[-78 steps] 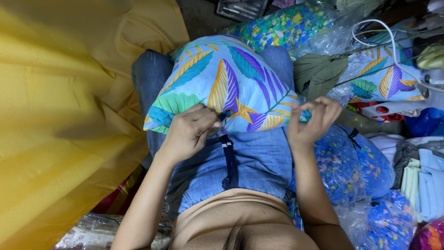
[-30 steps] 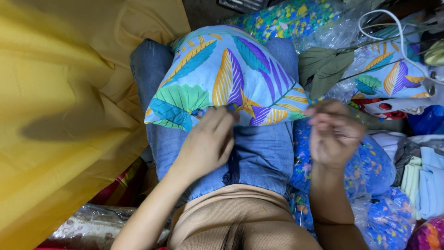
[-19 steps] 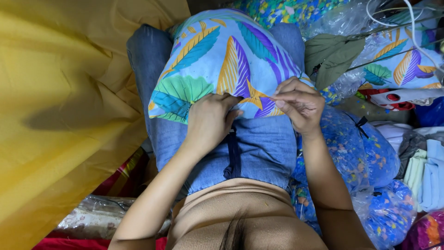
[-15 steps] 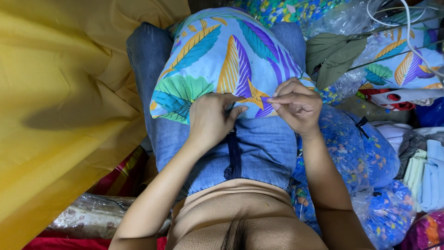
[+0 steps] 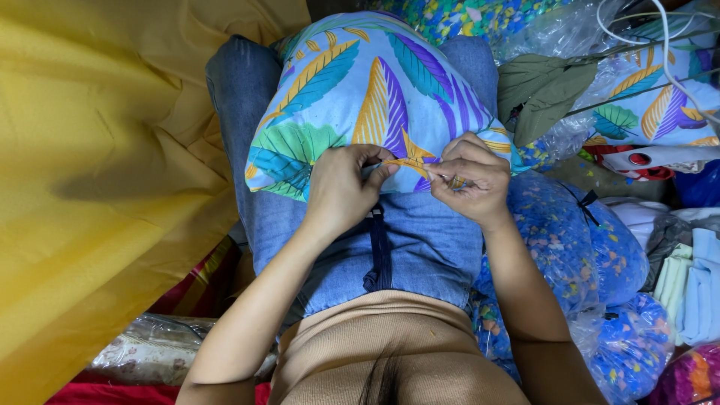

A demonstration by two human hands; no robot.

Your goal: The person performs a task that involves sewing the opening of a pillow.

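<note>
A: Though the big yellow cloth (image 5: 97,150) fills the whole left side, the work itself sits on the lap: a stuffed pillow in pale blue fabric printed with green, purple and yellow leaves (image 5: 375,97), resting on the blue denim jeans (image 5: 420,247).

B: And to the right?

A: Clear plastic bags packed with blue speckled fabric (image 5: 592,247) press against the thigh, with a second leaf-printed pillow (image 5: 660,105) farther back under a white cord (image 5: 660,37).

B: Which step would you say is in hand?

A: My judgement is that the near edge of the pillow is being closed by hand, at the spot where the yellow star-shaped part of the print lies. Both hands meet just there.

B: What does the next move call for?

A: Likely keeping the two edges of cloth pinched level while the right hand works along the seam. That is a guess from the grip.

B: How do the hands stand?

A: The left hand (image 5: 341,187) is curled nearly closed, thumb and forefinger nipping the pillow's edge. The right hand (image 5: 469,180) is closed too, fingertips pinched on the fabric just beside it; whether it holds a needle or thread I cannot tell.
</note>
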